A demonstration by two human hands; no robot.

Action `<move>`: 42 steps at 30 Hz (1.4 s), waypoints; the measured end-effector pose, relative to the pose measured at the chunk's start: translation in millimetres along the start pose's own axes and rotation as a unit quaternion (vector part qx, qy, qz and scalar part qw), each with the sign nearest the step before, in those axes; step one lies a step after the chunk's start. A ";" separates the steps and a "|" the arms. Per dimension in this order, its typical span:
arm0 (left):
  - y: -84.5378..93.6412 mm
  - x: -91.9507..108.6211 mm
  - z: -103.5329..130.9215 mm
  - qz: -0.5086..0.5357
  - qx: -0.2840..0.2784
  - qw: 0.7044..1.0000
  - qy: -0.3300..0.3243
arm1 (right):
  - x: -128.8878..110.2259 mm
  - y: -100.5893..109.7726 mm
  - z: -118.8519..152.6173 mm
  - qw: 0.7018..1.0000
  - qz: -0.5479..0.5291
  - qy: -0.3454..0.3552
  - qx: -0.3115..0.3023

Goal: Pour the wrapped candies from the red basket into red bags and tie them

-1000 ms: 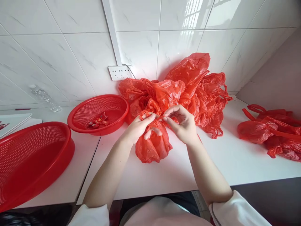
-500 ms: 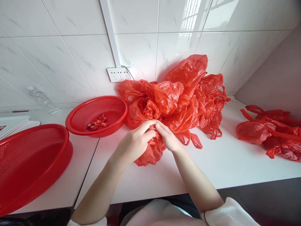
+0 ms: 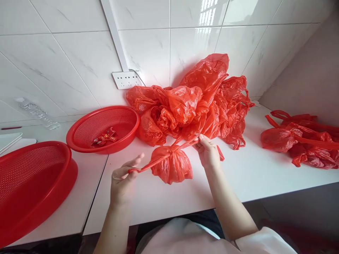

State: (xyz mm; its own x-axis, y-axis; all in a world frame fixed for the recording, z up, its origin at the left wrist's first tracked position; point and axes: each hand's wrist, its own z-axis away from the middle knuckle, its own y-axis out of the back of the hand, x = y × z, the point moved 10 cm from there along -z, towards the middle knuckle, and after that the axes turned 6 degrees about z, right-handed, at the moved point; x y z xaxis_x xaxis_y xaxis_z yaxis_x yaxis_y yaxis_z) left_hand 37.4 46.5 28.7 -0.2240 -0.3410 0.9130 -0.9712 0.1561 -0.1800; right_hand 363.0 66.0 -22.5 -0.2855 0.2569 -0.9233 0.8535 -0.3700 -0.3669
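Note:
A knotted, bulging red plastic bag (image 3: 172, 165) sits on the white table in front of me, its neck gathered at the top. My left hand (image 3: 124, 181) pinches one handle of it, stretched out to the left. My right hand (image 3: 208, 150) grips the other handle, pulled to the right. What the bag holds cannot be made out. Right behind it rises a large heap of crumpled red bags (image 3: 185, 106) against the tiled wall.
A red basket (image 3: 129, 135) with small red packets stands left of the heap. Nearer at the far left is a larger red basket (image 3: 71, 169). More red bags (image 3: 312, 144) lie at the right. A clear bottle (image 3: 39, 114) and a socket strip (image 3: 127, 80) are at the back.
My hands, together over the bag before, have moved apart to the left and right, drawing its handles out taut. The view has shifted slightly.

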 end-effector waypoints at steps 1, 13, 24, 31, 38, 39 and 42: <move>7.8 -7.2 3.9 0.012 0.019 1.000 0.010 | 6.2 13.7 -2.6 0.999 -0.017 -0.011 0.026; -67.6 -77.1 1.9 -0.267 -0.375 0.877 0.135 | -1.7 -12.0 51.5 0.910 0.392 0.059 -0.117; -76.0 -95.4 7.9 -0.228 -0.341 0.912 0.014 | 22.6 -58.8 97.4 0.844 0.421 0.143 -0.299; -85.0 -105.6 16.0 -0.234 -0.368 0.897 0.078 | 23.3 -68.9 103.9 0.831 0.418 0.181 -0.319; -68.9 -108.1 5.9 -0.183 -0.351 0.902 0.173 | -14.5 12.6 65.7 0.932 0.293 -0.002 -0.212; -63.9 -110.4 2.4 -0.202 -0.337 0.903 0.171 | -25.3 39.2 53.1 0.946 0.280 -0.018 -0.164; -54.3 -119.8 -1.6 -0.244 -0.311 0.900 0.182 | -63.9 141.2 9.7 0.964 0.262 -0.023 0.042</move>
State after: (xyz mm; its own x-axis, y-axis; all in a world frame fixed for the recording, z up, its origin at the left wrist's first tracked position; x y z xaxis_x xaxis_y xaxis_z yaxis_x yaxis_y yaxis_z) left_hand 117.1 80.4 -70.4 0.3687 -0.2020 0.9073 -0.6876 0.5975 0.4125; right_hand 497.5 -11.3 -16.4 0.1548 -0.0231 -0.9877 0.8479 -0.5100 0.1448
